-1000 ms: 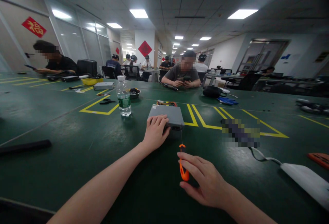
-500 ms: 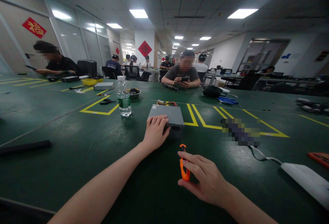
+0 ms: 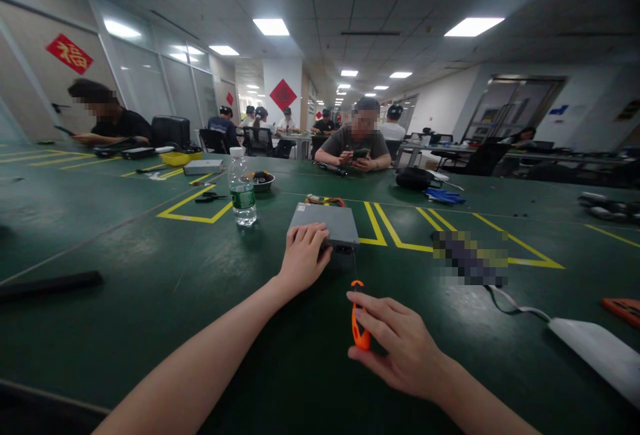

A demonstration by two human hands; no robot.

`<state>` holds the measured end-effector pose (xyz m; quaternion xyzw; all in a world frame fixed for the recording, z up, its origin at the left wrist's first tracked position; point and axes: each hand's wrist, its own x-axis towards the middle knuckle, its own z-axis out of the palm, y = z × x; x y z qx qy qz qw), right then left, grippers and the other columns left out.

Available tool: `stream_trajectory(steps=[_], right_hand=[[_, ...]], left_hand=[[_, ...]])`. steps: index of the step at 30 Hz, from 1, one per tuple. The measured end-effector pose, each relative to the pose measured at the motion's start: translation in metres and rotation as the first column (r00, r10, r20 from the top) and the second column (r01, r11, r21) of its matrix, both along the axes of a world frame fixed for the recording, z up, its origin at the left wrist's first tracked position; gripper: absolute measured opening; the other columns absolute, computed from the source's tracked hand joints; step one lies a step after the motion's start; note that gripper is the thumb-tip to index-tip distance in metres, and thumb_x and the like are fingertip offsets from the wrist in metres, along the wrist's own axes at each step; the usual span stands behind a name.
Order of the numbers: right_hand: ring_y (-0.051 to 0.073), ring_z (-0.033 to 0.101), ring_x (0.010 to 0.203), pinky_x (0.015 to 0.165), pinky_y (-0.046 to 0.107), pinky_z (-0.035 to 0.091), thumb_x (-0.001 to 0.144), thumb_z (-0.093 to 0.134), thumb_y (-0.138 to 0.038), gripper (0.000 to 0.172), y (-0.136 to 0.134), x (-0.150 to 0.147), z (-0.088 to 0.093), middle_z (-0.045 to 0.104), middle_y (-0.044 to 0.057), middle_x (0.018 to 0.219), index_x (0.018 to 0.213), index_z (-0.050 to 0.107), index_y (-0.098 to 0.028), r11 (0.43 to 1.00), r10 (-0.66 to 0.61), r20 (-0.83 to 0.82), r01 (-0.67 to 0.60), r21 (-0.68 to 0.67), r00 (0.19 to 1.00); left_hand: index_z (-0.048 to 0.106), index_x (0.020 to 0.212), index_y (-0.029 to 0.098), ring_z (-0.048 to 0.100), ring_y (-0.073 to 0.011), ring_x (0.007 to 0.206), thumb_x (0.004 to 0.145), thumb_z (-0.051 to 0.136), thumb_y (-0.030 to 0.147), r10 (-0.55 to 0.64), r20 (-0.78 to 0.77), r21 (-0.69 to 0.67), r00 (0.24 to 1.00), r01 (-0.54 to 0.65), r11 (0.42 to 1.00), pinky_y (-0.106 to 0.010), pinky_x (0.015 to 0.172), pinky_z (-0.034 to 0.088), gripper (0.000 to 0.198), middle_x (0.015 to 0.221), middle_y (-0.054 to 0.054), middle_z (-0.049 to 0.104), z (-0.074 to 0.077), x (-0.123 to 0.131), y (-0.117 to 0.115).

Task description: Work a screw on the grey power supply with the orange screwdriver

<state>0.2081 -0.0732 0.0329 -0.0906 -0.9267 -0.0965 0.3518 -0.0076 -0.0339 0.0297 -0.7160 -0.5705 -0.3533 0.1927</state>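
Observation:
A grey metal computer power supply [image 3: 336, 219] lies on the green table, its socket side facing me and a bundle of coloured wires [image 3: 325, 201] at its far side. My left hand [image 3: 305, 254] grips its near left corner, fingers over the top and thumb at the front. In my right hand [image 3: 395, 338] is an orange and black screwdriver [image 3: 361, 336], its handle between thumb and fingers. The thin shaft points away from me to the unit's near right corner; whether the tip sits in a screw is too small to tell.
Left of the unit stands a water bottle [image 3: 243, 198], with a metal bowl [image 3: 264, 183] behind it. A blurred dark object [image 3: 467, 256] and a white power strip [image 3: 595, 352] lie to the right. Across the table sits a person [image 3: 354, 142] holding a phone.
The view has shifted very slightly. Both hands, the power supply and the screwdriver stay in nearly the same places.

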Motion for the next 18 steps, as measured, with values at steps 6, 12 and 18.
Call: stream_trajectory(steps=[6,12,18], right_hand=[[0.022,0.062,0.094,0.074,0.033,0.053,0.089,0.047,-0.036,0.03,-0.005,0.0,0.005,0.061,0.017,0.109,0.109,0.051,-0.013,0.998,-0.021,0.018,0.022,-0.064,1.0],[0.023,0.061,0.094,0.071,0.034,0.052,0.09,0.044,-0.027,0.032,-0.007,0.003,0.012,0.057,0.018,0.114,0.119,0.052,-0.015,0.999,-0.039,0.094,0.038,0.021,0.995],[0.02,0.062,0.08,0.063,0.033,0.051,0.087,0.053,-0.027,0.025,-0.002,0.004,0.002,0.058,0.02,0.114,0.107,0.049,-0.013,1.0,-0.005,-0.021,0.005,0.009,1.0]], left_hand=[[0.051,0.107,0.024,0.044,-0.0208,0.116,0.083,0.051,0.027,-0.002,0.001,-0.007,1.0,0.002,1.0,-0.041,0.099,0.028,0.024,0.123,-0.003,0.055,-0.001,0.0,0.0],[0.052,0.106,0.024,0.044,-0.0213,0.116,0.084,0.05,0.028,-0.01,-0.002,-0.013,1.0,0.01,1.0,-0.041,0.1,0.027,0.022,0.123,-0.004,0.055,-0.001,0.0,0.001],[0.051,0.107,0.024,0.044,-0.0211,0.116,0.084,0.05,0.028,-0.006,-0.004,-0.015,1.0,0.006,1.0,-0.041,0.1,0.027,0.023,0.123,-0.003,0.055,0.0,0.0,0.0]])
